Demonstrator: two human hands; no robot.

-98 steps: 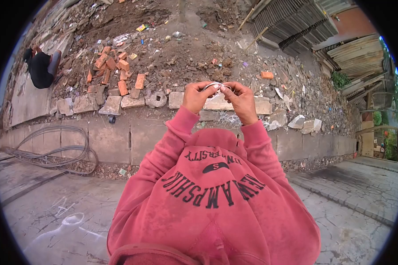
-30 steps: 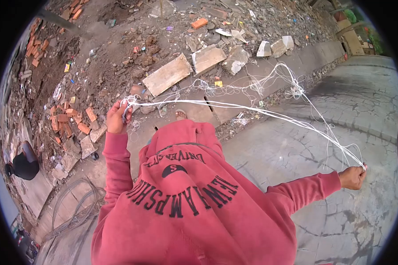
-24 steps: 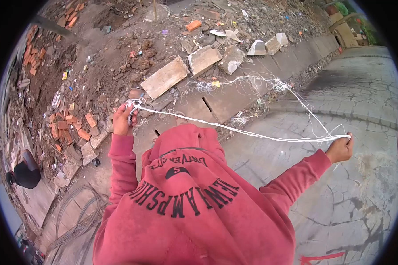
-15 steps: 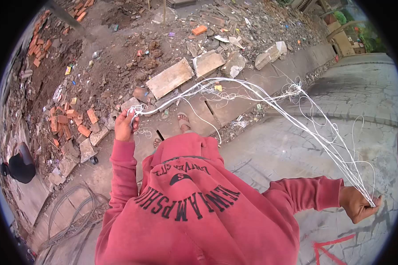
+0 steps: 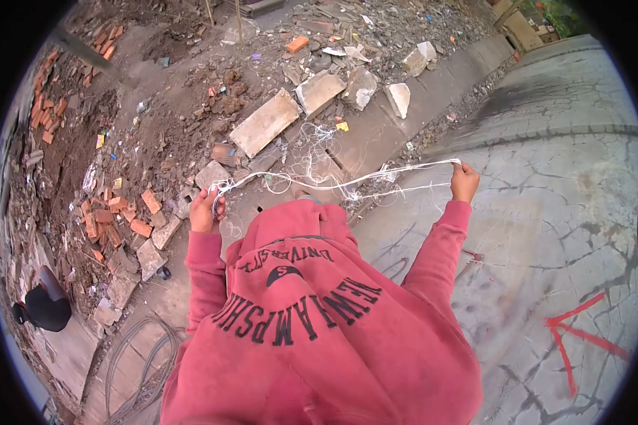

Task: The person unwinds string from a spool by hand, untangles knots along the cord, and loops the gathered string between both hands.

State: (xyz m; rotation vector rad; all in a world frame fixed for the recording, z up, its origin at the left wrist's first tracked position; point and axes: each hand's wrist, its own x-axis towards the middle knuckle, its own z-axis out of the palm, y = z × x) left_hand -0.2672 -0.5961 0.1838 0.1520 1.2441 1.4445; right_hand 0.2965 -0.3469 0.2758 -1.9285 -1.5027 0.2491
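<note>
A bundle of thin white string (image 5: 319,187) stretches loosely between my two hands, sagging a little in the middle. My left hand (image 5: 206,210) is closed around a bunched, looped part of it. At the other end, my right hand (image 5: 465,182) grips several strands with the fingers closed, in front of the cracked concrete. Loose, tangled loops hang off the middle of the bundle, over the pavement past my feet. My feet are mostly hidden by the red sweatshirt (image 5: 298,312).
Concrete blocks (image 5: 266,122) line the pavement's far edge, with rubble and litter beyond. Broken orange bricks (image 5: 113,216) lie to the left. A coil of grey cable (image 5: 138,368) rests at lower left, near a black bag-like object (image 5: 47,309). Cracked concrete (image 5: 546,212) with a red painted arrow spreads rightward.
My right hand has swung forward and inward from the lower right, still gripping the string. The bundle now spans a shorter gap and hangs looser. My left hand stays nearly in place.
</note>
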